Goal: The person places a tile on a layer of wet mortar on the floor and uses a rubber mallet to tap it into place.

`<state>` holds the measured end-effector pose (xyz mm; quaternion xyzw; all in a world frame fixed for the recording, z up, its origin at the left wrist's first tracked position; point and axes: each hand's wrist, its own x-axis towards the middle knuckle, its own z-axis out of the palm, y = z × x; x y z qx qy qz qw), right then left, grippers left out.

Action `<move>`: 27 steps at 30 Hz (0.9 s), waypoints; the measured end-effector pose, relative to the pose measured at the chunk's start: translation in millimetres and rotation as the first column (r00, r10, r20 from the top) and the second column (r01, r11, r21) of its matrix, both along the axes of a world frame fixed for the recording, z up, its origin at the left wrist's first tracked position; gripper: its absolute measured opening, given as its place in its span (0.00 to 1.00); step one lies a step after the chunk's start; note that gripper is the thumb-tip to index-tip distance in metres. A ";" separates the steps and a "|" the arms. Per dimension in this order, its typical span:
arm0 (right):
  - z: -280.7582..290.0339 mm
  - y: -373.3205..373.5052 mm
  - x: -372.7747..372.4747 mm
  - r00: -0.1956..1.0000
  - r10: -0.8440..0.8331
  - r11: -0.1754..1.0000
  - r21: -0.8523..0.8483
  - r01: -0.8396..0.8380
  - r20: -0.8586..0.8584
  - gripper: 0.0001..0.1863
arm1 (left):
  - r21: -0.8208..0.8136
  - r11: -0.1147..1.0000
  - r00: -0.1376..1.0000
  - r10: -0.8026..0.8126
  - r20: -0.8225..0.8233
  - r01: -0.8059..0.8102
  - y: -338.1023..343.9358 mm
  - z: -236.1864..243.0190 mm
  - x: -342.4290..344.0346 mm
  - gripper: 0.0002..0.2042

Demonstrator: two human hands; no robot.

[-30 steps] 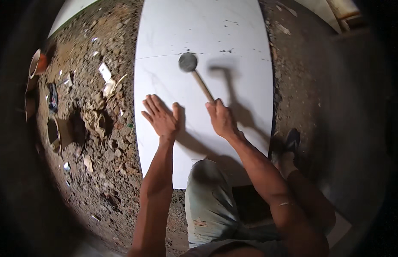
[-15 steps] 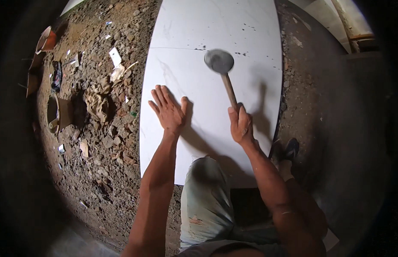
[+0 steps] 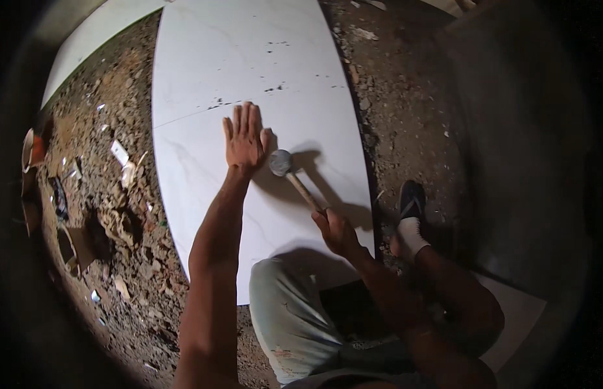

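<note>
My left hand (image 3: 244, 139) lies open and flat on a white marble-look tile (image 3: 201, 201), just below a thin joint with dark specks. My right hand (image 3: 335, 230) grips the wooden handle of a mallet (image 3: 280, 162) with a round grey head. That head is low over the tile, close beside my left thumb; I cannot tell whether it touches the surface. My knee (image 3: 272, 292) in pale worn trousers is at the tile's near edge.
Rubble ground (image 3: 126, 84) flanks the tile, with an orange container (image 3: 35, 149), cut cardboard (image 3: 74, 246) and scraps on the left. Another white panel (image 3: 87, 45) is upper left. My sandalled foot (image 3: 411, 201) stands right of the tile; a pale board (image 3: 518, 305) lies lower right.
My left hand has slid forward toward the joint. The mallet head has come down and leftward, beside that hand, and my right hand is lower. The view has shifted slightly.
</note>
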<state>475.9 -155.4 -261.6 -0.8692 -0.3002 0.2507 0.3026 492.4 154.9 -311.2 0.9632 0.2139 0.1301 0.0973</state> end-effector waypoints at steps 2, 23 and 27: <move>22.5 0.7 -0.4 0.993 -0.067 0.998 0.002 0.067 -0.095 0.19 | 0.057 0.998 0.998 0.030 -0.058 -0.026 6.6 0.1 10.7 0.31; -7.9 8.4 12.5 0.969 -0.080 0.976 0.214 0.029 0.234 0.14 | -0.038 0.999 0.998 -0.001 -0.058 -0.001 -0.1 7.2 19.7 0.33; 35.7 30.6 16.9 0.988 -0.082 0.967 0.232 0.110 -0.128 0.13 | 0.006 1.000 1.000 0.015 -0.026 -0.015 13.2 -0.6 6.9 0.32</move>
